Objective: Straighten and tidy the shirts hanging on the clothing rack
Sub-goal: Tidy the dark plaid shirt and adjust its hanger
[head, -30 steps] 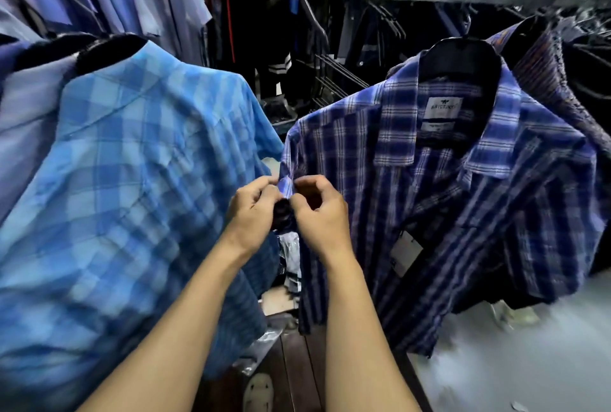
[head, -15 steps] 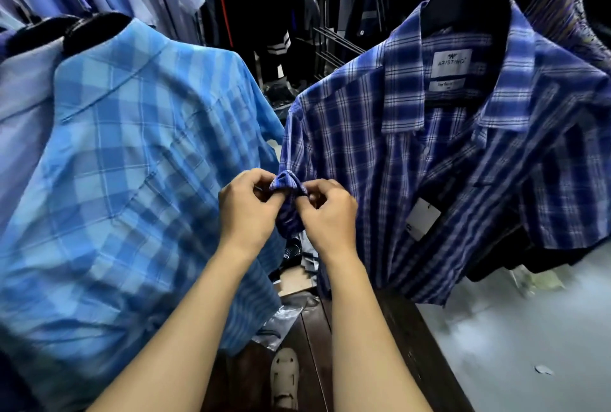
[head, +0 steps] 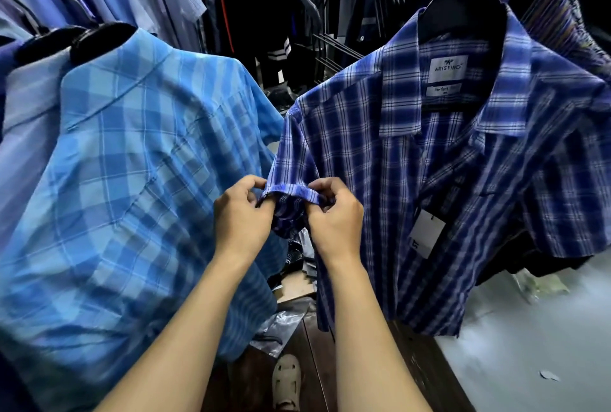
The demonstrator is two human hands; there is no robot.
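A dark blue plaid short-sleeved shirt (head: 390, 153) hangs on a black hanger (head: 463, 11) at the right, collar open, with a white brand label inside and a paper tag (head: 426, 234) on its front. Its near sleeve cuff (head: 291, 191) is stretched between my hands. My left hand (head: 243, 216) pinches the cuff's left end and my right hand (head: 334, 216) pinches its right end, both with curled fingers. A light blue checked shirt (head: 132, 180) hangs to the left, its back towards me.
More pale blue shirts (head: 26, 107) hang at the far left, a striped shirt (head: 555, 15) at the far right, dark clothes and empty hangers behind. Below lie a dark wooden platform (head: 317, 362), plastic wrapping, a sandalled foot (head: 286, 378) and grey floor (head: 529, 345).
The bunched sleeve has been unrolled and its hem pulled flat. My hands have moved apart along the cuff. The view has dropped, so the metal rail is out of sight.
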